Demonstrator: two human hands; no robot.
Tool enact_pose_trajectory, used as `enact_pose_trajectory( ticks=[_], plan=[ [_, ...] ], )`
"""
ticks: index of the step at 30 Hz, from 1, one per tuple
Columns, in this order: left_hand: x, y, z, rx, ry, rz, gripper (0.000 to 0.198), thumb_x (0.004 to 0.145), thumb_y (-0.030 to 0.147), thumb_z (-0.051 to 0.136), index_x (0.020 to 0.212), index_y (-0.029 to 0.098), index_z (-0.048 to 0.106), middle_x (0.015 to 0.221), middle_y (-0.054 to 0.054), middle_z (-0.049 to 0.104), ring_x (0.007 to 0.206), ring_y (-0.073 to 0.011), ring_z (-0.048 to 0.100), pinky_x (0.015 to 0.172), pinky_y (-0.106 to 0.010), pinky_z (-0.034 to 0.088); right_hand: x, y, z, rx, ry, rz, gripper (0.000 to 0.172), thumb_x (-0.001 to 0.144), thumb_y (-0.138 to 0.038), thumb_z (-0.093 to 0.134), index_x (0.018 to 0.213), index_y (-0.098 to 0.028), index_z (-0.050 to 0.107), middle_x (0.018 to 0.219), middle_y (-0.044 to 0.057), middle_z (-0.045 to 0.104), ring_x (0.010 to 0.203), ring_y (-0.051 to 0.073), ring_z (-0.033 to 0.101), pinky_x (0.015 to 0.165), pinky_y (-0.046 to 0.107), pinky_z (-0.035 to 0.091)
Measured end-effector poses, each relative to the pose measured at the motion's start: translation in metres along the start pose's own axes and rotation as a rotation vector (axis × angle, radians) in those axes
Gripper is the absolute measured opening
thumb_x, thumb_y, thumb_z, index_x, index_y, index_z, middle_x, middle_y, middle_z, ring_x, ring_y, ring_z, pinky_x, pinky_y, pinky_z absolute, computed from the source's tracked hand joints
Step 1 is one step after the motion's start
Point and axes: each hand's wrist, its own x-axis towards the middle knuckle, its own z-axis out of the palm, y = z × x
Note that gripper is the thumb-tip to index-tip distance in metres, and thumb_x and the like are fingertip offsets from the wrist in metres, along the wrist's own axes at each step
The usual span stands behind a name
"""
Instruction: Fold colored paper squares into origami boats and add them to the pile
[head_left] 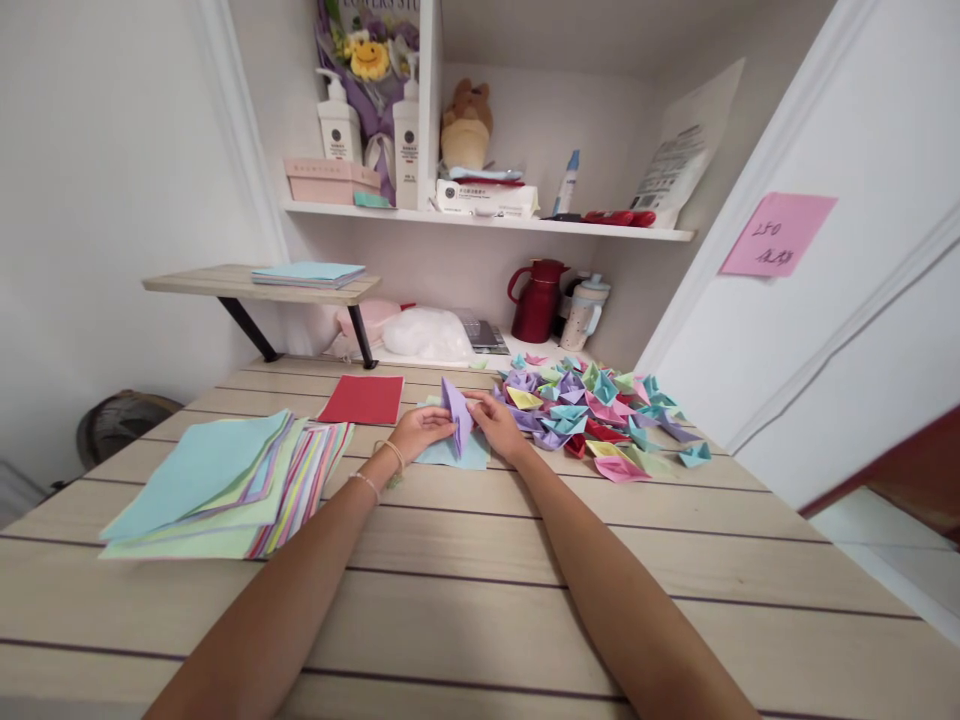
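A folded purple paper [456, 412] stands between my two hands on the wooden table [480, 590]. My left hand [421, 430] pinches its left side, and my right hand [495, 424] pinches its right side. A light blue sheet [459, 455] lies flat under the purple paper. To the right of my hands spreads a pile of folded paper boats [592, 415] in several colours. At the left lies a fanned stack of coloured square sheets [225, 485].
A red sheet [363, 399] lies beyond the stack. A small raised shelf [255, 285] carries more paper. At the back stand a red jug [537, 300] and a cup [585, 312]. A wall shelf [487, 222] holds bottles and boxes. A pink note [777, 234] sticks on the right wall.
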Motion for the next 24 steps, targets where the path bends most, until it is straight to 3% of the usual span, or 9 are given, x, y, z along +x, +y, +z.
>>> enact_pose_trajectory(
  ticks=[4,9,14,24],
  plan=[
    [-0.0008,0.0003,0.0017,0.04,-0.04,0.011,0.037,0.046,0.034,0.087,0.073,0.014,0.071,0.077,-0.005,0.072,0.073,-0.0172,0.065,0.086,-0.035,0.048,-0.0003,-0.0022,-0.0003,-0.021,0.014,-0.013,0.036,0.084,-0.049,0.05,0.099,-0.02,0.064,0.075,0.001,0.062,0.064,0.014,0.052,0.059,0.025,0.043],
    [-0.0014,0.0009,0.0023,0.068,-0.041,0.029,0.033,0.05,0.038,0.085,0.07,0.015,0.071,0.074,-0.004,0.071,0.069,-0.0164,0.064,0.08,-0.032,0.049,0.0004,-0.0024,-0.002,-0.023,0.011,-0.032,0.036,0.085,-0.049,0.048,0.093,-0.019,0.067,0.086,0.002,0.066,0.076,0.016,0.055,0.07,0.026,0.044],
    [-0.0021,0.0033,0.0012,0.081,-0.028,0.035,0.03,0.059,0.042,0.079,0.073,0.017,0.072,0.074,-0.003,0.071,0.064,-0.0153,0.063,0.074,-0.029,0.05,0.0021,0.0011,-0.0028,-0.002,0.013,-0.017,0.038,0.084,-0.051,0.049,0.094,-0.018,0.067,0.076,0.0,0.063,0.066,0.014,0.053,0.062,0.025,0.043],
    [-0.0022,0.0042,0.0008,0.073,-0.014,0.031,0.031,0.058,0.042,0.08,0.075,0.017,0.073,0.076,-0.004,0.072,0.063,-0.0149,0.063,0.073,-0.029,0.051,0.0027,0.0023,0.0003,0.056,0.027,0.027,0.04,0.081,-0.054,0.052,0.089,-0.018,0.066,0.069,0.001,0.06,0.059,0.014,0.052,0.055,0.025,0.044]
  ],
)
